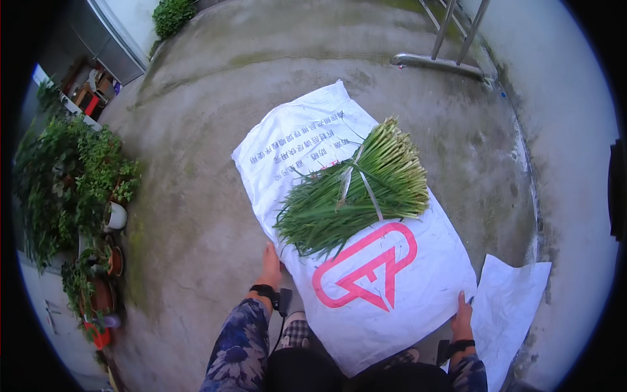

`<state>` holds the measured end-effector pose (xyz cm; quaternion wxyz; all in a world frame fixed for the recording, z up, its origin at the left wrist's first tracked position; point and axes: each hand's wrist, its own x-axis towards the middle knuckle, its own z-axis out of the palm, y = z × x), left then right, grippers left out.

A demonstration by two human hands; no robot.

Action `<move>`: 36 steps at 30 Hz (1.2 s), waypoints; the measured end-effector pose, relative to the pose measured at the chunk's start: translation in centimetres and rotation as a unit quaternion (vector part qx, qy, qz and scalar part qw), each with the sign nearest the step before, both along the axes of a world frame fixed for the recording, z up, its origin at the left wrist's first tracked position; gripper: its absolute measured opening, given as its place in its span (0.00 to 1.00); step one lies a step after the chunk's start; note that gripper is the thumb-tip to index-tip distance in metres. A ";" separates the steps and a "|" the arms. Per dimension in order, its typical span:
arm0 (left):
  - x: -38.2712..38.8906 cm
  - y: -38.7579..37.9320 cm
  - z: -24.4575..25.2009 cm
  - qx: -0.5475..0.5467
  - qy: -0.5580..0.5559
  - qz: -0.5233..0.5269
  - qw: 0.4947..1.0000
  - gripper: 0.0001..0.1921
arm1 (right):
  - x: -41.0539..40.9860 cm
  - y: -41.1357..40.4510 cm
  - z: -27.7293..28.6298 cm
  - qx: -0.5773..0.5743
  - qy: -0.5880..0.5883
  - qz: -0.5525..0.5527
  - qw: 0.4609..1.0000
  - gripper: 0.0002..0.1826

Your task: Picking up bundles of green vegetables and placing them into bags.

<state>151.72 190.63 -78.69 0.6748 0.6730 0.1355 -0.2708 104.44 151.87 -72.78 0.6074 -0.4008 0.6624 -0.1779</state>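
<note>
A large white woven sack (426, 274) with a red printed logo and dark writing lies before me. On its upper part rests a thick bundle of green leafy stalks (338, 196), probably garlic chives, tied with pale plastic strips, the cut ends towards the upper right. My left hand (271, 264) grips the sack's left edge, thumb up, with the fingers mostly hidden beneath. At the lower right corner my right hand (461, 316) holds the sack's edge, its fingers also under it. Both wrists wear black straps.
A second white sack (512, 308) lies at the right by the wall. Potted plants (115, 215) line the left side. A metal rail frame (436, 63) stands at the upper right, and a doorway with boxes is at the upper left. My shoes show below the sack.
</note>
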 end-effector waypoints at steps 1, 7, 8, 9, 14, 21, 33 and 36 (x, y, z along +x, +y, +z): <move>0.4 -1.2 1.2 -0.126 0.001 0.001 0.992 0.35 | 0.1 0.1 0.5 -0.007 -0.079 -0.058 0.995 0.26; 2.3 -3.2 5.4 -0.223 0.069 -0.012 0.972 0.36 | -1.8 -0.2 -0.2 -0.098 -0.032 -0.001 0.995 0.20; 2.3 -3.9 6.0 -0.261 0.067 -0.007 0.963 0.36 | -1.4 -0.1 0.4 -0.115 -0.004 -0.001 0.993 0.19; 2.1 -5.1 6.5 -0.301 0.072 -0.005 0.951 0.37 | -2.3 -0.3 0.6 -0.116 0.008 -0.021 0.993 0.19; 4.5 -7.5 7.2 -0.290 0.064 -0.068 0.952 0.42 | -4.5 0.8 -3.1 -0.165 0.087 -0.004 0.983 0.19; 9.1 -11.0 10.1 -0.252 0.135 -0.118 0.951 0.48 | -4.4 1.8 -1.7 -0.197 0.265 0.012 0.944 0.24; 12.9 -11.3 6.1 -0.315 0.175 -0.143 0.922 0.47 | 4.5 6.4 13.1 -0.246 0.251 -0.112 0.929 0.24; 10.8 -9.7 2.7 -0.320 0.240 -0.184 0.898 0.43 | 1.8 6.4 13.7 -0.298 0.374 -0.089 0.874 0.28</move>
